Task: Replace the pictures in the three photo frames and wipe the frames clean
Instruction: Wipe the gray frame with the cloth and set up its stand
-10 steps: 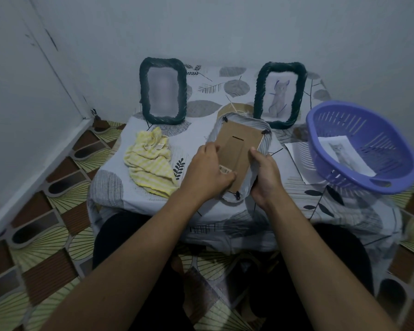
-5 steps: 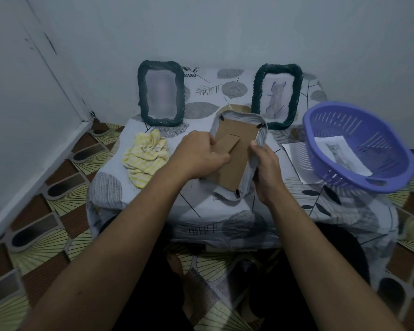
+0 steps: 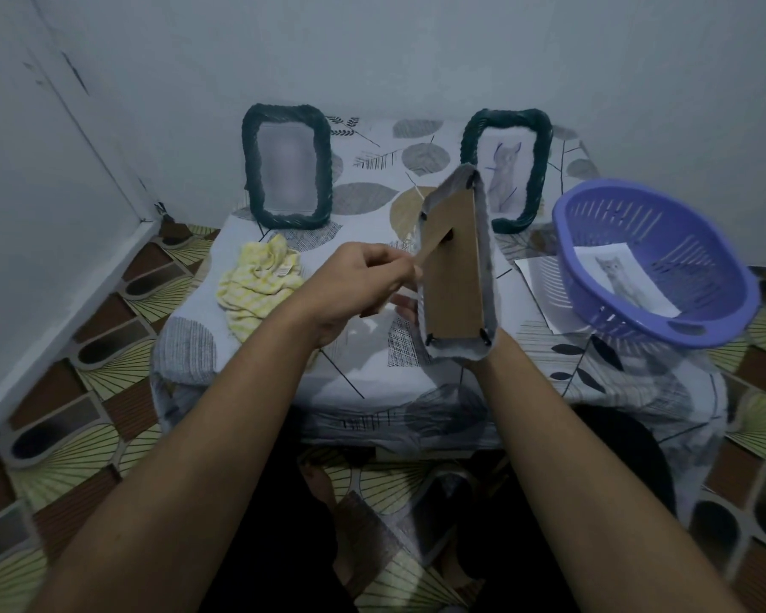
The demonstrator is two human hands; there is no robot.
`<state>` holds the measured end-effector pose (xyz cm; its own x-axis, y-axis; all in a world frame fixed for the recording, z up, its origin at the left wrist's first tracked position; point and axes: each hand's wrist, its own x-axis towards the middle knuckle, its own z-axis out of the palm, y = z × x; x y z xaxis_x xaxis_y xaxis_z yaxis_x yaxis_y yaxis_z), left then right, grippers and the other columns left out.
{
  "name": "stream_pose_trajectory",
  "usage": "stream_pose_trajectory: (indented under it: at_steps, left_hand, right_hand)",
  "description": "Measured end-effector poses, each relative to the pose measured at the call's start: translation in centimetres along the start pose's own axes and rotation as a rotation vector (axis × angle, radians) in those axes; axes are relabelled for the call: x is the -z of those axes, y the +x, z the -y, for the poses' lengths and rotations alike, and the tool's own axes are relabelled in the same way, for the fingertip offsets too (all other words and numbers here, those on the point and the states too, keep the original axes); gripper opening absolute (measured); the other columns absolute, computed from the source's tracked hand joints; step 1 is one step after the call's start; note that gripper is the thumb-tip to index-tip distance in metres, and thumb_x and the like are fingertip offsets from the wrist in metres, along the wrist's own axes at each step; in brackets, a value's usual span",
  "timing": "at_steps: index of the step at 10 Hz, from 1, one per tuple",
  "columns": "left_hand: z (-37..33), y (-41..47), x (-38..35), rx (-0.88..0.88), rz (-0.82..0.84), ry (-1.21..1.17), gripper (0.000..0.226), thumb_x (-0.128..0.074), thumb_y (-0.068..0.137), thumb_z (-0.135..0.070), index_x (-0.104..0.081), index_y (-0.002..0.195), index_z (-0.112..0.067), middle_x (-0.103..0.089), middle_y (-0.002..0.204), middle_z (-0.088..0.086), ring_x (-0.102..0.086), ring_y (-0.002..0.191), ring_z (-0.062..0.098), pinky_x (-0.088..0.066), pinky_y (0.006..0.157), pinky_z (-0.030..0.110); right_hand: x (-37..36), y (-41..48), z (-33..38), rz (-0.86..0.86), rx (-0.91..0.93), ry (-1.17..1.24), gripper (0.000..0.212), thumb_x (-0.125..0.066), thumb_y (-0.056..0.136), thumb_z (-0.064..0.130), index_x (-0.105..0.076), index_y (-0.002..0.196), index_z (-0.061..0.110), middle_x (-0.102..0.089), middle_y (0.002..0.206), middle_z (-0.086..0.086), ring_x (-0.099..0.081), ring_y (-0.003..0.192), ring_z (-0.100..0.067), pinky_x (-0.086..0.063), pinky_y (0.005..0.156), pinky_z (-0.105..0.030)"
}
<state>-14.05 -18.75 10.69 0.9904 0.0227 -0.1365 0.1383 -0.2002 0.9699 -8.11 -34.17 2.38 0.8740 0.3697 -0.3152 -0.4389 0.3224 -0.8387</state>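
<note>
so the grey frame [image 3: 488,258] is held up above the table [image 3: 372,365], standing on end with its cardboard back [image 3: 454,280] facing the person. the right hand [image 3: 406,303] grips it from behind, mostly hidden. the left hand [image 3: 354,283] pinches the fold-out stand flap [image 3: 430,253]. at the back stand a left green frame [image 3: 251,170] and a right green frame [image 3: 538,170]. there's a yellow cloth [image 3: 257,287] on the left and a cat picture [image 3: 621,276] in the purple basket [image 3: 637,323].
</note>
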Motion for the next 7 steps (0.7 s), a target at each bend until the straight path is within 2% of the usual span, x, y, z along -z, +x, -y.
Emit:
stream_pose_trajectory:
  at_steps: [1,2,3,4,5,6,7]
  left_hand:
    - [0.8,0.5,0.3,-0.014,-0.021,-0.062,0.015,-0.061,0.092,-0.008,-0.071,0.104,-0.01,-0.045,0.049,-0.012,-0.032,0.053,0.009,-0.024,0.05,0.025]
    - [1.6,0.9,1.0,-0.035,-0.05,-0.08,0.017,-0.063,0.092,-0.008,-0.071,0.106,-0.011,-0.057,0.061,-0.012,-0.044,0.057,0.006,-0.032,0.053,0.02]
    - [2.1,1.4,1.8,-0.086,-0.119,-0.094,0.013,-0.068,0.089,-0.006,-0.073,0.1,-0.01,-0.069,0.072,-0.007,-0.058,0.063,0.003,-0.044,0.057,0.017]
    - [3.1,2.1,2.8,-0.155,-0.21,-0.089,0.011,-0.079,0.082,-0.012,-0.073,0.089,-0.018,-0.075,0.078,0.003,-0.07,0.073,0.019,-0.056,0.071,0.033]
    - [4.4,3.0,3.3,-0.202,-0.356,0.104,0.02,-0.084,0.076,-0.026,-0.067,0.074,-0.016,-0.064,0.066,0.002,-0.06,0.062,0.023,-0.05,0.064,0.037]
    - [5.0,3.9,3.2,-0.217,-0.431,0.23,0.027,-0.082,0.076,-0.028,-0.066,0.059,-0.016,-0.057,0.049,-0.01,-0.054,0.051,0.012,-0.049,0.058,0.033]
    - [5.2,4.8,2.8,-0.173,-0.415,0.314,0.021,-0.076,0.081,-0.018,-0.072,0.06,-0.019,-0.062,0.047,-0.015,-0.054,0.042,0.0,-0.044,0.051,0.019]
  right_hand:
    - [-1.9,-0.7,1.8,0.011,-0.028,0.057,0.028,-0.034,0.107,0.02,-0.057,0.091,0.013,-0.072,0.075,0.001,-0.07,0.06,-0.011,-0.055,0.056,-0.022]
    - [-2.1,-0.2,1.9,0.034,0.016,0.097,0.023,-0.053,0.098,0.032,-0.06,0.11,0.013,-0.066,0.091,-0.003,-0.062,0.059,-0.013,-0.05,0.049,-0.023]
    - [-1.6,0.3,2.4,0.021,0.07,0.142,0.019,-0.042,0.106,0.021,-0.055,0.114,0.01,-0.067,0.083,-0.004,-0.065,0.061,-0.011,-0.054,0.053,-0.025]
    - [-1.0,1.1,2.3,0.018,0.125,0.1,0.024,-0.046,0.105,0.023,-0.054,0.123,0.01,-0.068,0.109,-0.012,-0.067,0.097,-0.022,-0.059,0.084,-0.039]
    - [-0.9,1.8,2.5,-0.037,0.174,0.069,0.028,-0.046,0.105,0.02,-0.049,0.13,0.008,-0.072,0.098,-0.004,-0.07,0.086,-0.015,-0.06,0.079,-0.034]
    - [-0.8,2.7,2.3,-0.047,0.232,0.036,0.033,-0.048,0.104,0.019,-0.046,0.135,0.007,-0.075,0.092,0.0,-0.072,0.08,-0.013,-0.061,0.073,-0.032]
    - [-0.7,3.8,2.3,-0.078,0.266,0.03,0.032,-0.05,0.103,0.018,-0.045,0.134,0.01,-0.076,0.09,-0.001,-0.073,0.079,-0.014,-0.06,0.066,-0.032]
